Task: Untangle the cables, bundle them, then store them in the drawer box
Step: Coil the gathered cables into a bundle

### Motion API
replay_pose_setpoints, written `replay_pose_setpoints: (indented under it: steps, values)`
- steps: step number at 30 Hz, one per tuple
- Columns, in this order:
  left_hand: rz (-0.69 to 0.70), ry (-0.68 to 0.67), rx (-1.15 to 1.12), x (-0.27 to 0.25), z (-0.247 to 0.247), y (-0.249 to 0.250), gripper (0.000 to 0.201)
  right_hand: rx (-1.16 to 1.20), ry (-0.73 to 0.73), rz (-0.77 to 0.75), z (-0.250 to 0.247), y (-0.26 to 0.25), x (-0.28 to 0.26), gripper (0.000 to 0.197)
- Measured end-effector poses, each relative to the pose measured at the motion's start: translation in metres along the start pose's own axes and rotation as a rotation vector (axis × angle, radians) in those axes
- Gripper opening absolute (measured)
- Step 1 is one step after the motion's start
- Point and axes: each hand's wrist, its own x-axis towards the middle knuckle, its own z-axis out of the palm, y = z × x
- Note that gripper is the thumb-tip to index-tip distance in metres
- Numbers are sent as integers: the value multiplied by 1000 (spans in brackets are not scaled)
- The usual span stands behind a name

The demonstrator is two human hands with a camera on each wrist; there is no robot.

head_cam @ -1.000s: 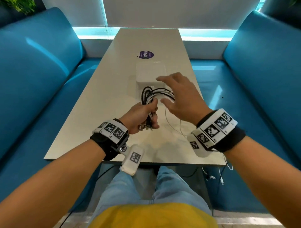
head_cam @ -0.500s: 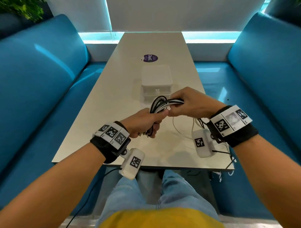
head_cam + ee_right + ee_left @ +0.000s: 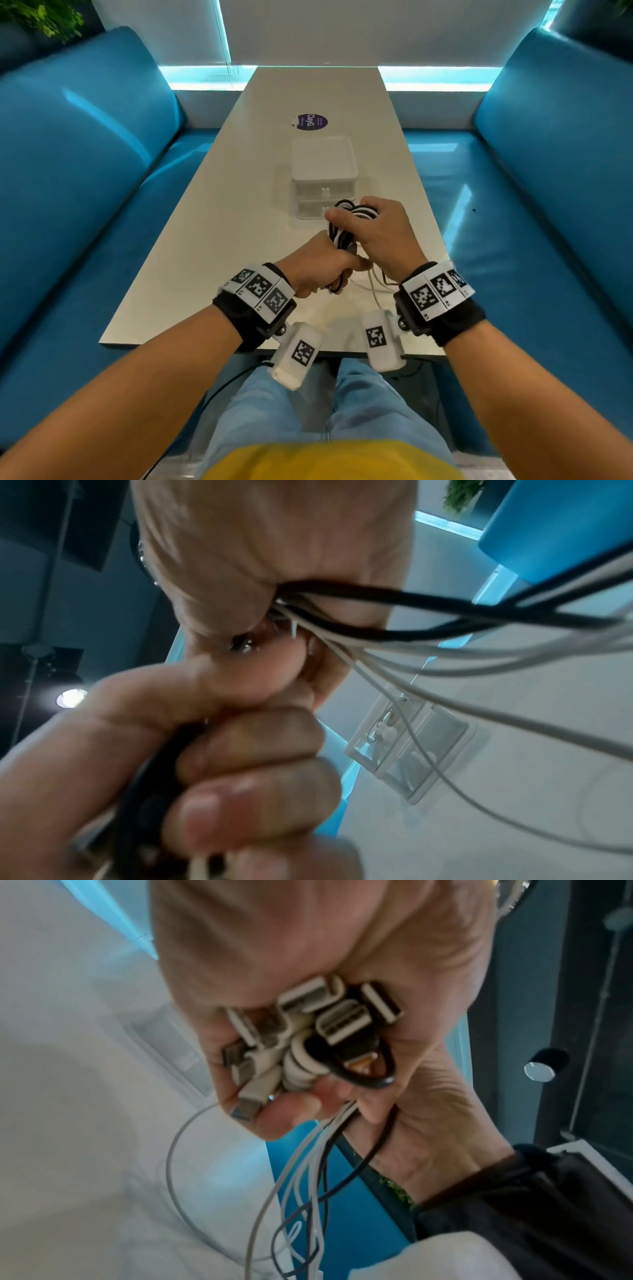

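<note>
While the cables (image 3: 346, 226) are held above the table (image 3: 219, 219), just in front of the closed white drawer box (image 3: 323, 171), their plug ends are gripped in the curled fingers of the left hand (image 3: 318, 267). The looped upper part is clasped by the right hand (image 3: 380, 233); loose white strands are trailed onto the table.
</note>
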Motion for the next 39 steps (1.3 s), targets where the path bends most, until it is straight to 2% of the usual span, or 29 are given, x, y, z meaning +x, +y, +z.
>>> replay_pose_setpoints:
  steps: [4, 8, 10, 14, 18, 21, 24, 26, 33, 39]
  values:
    - [-56, 2, -129, -1, 0, 6, 23, -93, -4, -4, -8, -3, 4, 32]
    - [-126, 9, -205, -1, -14, 6, 31, -248, -281, 15, -34, -14, 8, 38]
    - [-138, -5, -169, -1, -19, 4, 34, -333, -366, -46, -44, -21, 10, 39]
    - [-141, -59, -141, -1, -20, 3, 29, -523, -324, -249, -47, -16, 17, 35]
    - [-93, -184, -95, -2, -23, -3, 41, -526, -291, -294, -47, -10, 16, 30]
    - [-85, -225, -36, -3, -25, -7, 39, -585, -307, -321, -46, -10, 16, 21]
    - [-82, -222, -22, -3, -27, -9, 39, -642, -349, -286, -46, -11, 16, 16]
    - [-83, -211, -29, -2, -28, -8, 31, -631, -346, -242, -45, -13, 16, 15]
    - [-87, -196, -73, -3, -22, -2, 13, -440, -313, -84, -36, -13, 15, 21]
    - [-55, -316, -206, -5, -17, -4, 18, -250, -285, 55, -28, -12, 12, 25]
